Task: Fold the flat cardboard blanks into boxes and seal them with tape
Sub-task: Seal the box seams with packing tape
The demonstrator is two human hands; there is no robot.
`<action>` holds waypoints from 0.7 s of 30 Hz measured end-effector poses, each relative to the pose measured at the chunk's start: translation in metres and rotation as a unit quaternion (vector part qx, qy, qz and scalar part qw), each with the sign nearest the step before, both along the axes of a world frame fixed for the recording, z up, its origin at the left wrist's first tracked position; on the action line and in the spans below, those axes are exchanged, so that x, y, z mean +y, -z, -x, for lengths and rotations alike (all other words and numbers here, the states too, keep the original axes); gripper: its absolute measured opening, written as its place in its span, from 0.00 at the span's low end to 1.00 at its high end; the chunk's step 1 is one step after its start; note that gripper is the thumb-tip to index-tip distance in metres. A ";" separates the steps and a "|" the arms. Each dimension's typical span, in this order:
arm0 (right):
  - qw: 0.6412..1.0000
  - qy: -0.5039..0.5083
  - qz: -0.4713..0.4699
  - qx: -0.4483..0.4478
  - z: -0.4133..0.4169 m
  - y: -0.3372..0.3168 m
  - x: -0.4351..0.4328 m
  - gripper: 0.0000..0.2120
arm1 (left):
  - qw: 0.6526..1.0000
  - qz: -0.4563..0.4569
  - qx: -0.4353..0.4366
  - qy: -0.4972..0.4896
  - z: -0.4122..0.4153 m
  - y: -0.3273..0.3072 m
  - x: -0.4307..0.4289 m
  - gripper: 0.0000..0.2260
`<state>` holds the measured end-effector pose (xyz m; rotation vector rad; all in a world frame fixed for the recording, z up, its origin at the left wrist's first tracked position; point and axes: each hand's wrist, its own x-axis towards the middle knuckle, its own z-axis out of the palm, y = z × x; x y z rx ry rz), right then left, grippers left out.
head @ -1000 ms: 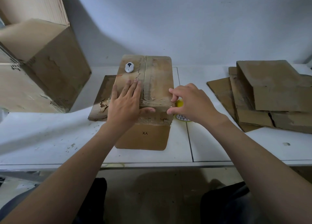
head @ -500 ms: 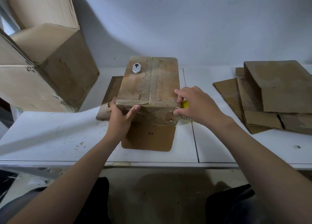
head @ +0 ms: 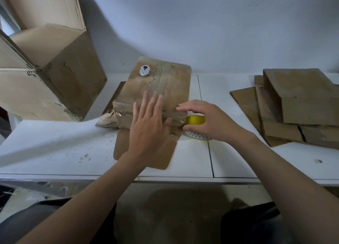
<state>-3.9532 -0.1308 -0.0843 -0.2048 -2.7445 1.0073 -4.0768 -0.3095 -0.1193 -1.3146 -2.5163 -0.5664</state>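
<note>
A folded cardboard box [head: 165,85] stands on the white table [head: 55,148], its top seam taped lengthwise and a strip of clear tape running across its near edge. My left hand [head: 148,124] lies flat, fingers straight, over the box's near edge and front face. My right hand [head: 207,122] grips a yellow tape roll [head: 195,119] at the box's near right corner, the tape stretched onto the box. A small white cutter [head: 144,70] rests on the box top at the far left. One flap [head: 128,148] lies flat on the table toward me.
A large open cardboard box [head: 55,74] stands tilted at the left. Flat cardboard blanks [head: 293,107] are stacked at the right. A torn cardboard sheet [head: 108,118] lies under the box's left side. The table's front edge runs just below my forearms.
My left hand has come up from the box's front left corner and now lies flat over the near edge. My right hand has pulled the tape roll further into view at the right corner.
</note>
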 end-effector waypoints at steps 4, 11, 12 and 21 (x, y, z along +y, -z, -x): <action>0.998 0.037 0.054 0.011 -0.019 0.000 0.010 0.23 | 0.998 -0.044 -0.038 0.034 -0.004 0.000 0.014 0.16; 0.996 0.044 0.076 0.015 -0.038 0.016 0.016 0.25 | 0.991 -0.095 -0.078 -0.055 -0.007 0.009 0.030 0.19; 0.997 0.043 0.066 0.022 -0.038 0.017 0.016 0.25 | 0.991 -0.096 -0.074 -0.059 -0.008 0.009 0.031 0.20; 0.997 0.046 -0.055 -0.038 -0.025 0.022 0.017 0.25 | 0.991 -0.102 -0.043 -0.071 -0.011 0.009 0.031 0.23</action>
